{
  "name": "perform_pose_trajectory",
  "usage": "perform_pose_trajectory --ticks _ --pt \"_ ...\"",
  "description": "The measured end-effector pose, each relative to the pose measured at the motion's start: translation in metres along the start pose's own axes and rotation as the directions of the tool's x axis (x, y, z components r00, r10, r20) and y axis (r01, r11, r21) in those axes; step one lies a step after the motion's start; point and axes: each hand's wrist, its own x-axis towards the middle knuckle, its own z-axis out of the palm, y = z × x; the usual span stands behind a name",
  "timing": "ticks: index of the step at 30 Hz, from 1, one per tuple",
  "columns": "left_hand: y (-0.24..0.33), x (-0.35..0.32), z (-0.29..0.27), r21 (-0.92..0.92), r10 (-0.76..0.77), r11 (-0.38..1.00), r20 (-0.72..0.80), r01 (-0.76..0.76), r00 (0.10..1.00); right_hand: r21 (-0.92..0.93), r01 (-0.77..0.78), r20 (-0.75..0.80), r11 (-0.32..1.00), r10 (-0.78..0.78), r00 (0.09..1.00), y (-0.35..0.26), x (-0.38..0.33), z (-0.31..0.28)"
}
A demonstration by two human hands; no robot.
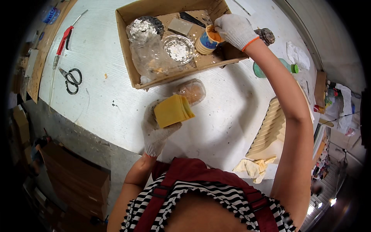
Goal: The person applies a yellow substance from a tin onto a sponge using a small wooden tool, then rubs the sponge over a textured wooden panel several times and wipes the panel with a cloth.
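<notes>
1. While my left hand (154, 133) grasps folded yellow sheets (169, 112) this side of the cardboard box (125, 50), my right hand (235, 32) is at the orange-filled cup (204, 43) inside the box's right end.
2. Whether its fingers clasp anything, I cannot tell.

The clearest lettering I can see stands on the bluish label of a plastic bottle (51, 15) at the far upper left, set slightly aslant and small. The tilted cup (206, 41) by my right fingers (222, 24) carries a blue-and-white printed band, yet I cannot make out a word or number on it. The coloured packaging (318, 109) beyond the right side of my counter (127, 116) is too small to read.
</notes>
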Motion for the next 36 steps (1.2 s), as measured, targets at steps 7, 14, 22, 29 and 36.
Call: perform_pose_trajectory --ticks 7,14,22,29,36 --pt "-0.002 0.001 0.0 0.037 0.015 0.999 -0.01 -0.015 1.0 -0.058 0.009 -0.043 0.998 -0.011 0.999 0.001 -0.003 0.003" --pt "0.0 0.0 0.0 0.011 -0.008 1.0 -0.021 0.008 1.0 0.059 0.012 0.028 0.998 -0.013 1.0 0.001 0.0 0.0" --pt "-0.001 0.0 0.001 -0.02 0.002 1.0 -0.018 -0.003 1.0 -0.045 -0.054 0.031 0.998 0.056 0.998 -0.005 0.005 0.0" --pt "0.001 0.0 0.0 0.035 -0.026 0.999 -0.012 0.026 1.0 -0.018 -0.078 0.063 0.997 0.079 0.995 0.002 0.003 0.0" --pt "-0.005 0.0 -0.003 -0.038 -0.025 0.999 0.001 0.025 1.0 0.05 -0.037 0.115 0.998 0.031 0.993 -0.006 0.002 -0.002"
